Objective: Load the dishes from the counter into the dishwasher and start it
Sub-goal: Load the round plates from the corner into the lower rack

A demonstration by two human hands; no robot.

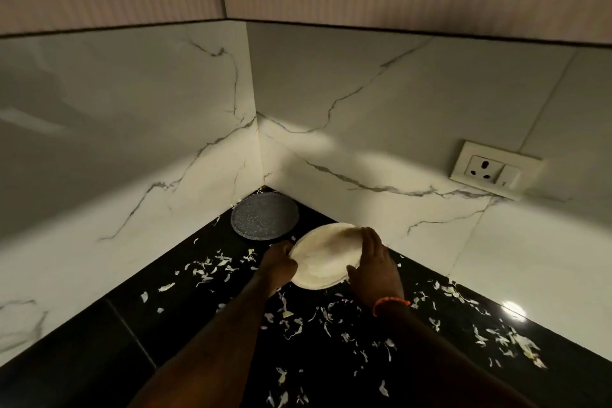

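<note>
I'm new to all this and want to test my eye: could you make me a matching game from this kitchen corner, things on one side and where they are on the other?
Things:
1. white plate
2. grey plate
3. wall socket
4. pale scraps

Places:
A. on the marble wall at the right
B. scattered over the black counter
C. held between the left hand and right hand
D. lying in the counter's far corner

Pairs: 1-C, 2-D, 3-A, 4-B
</note>
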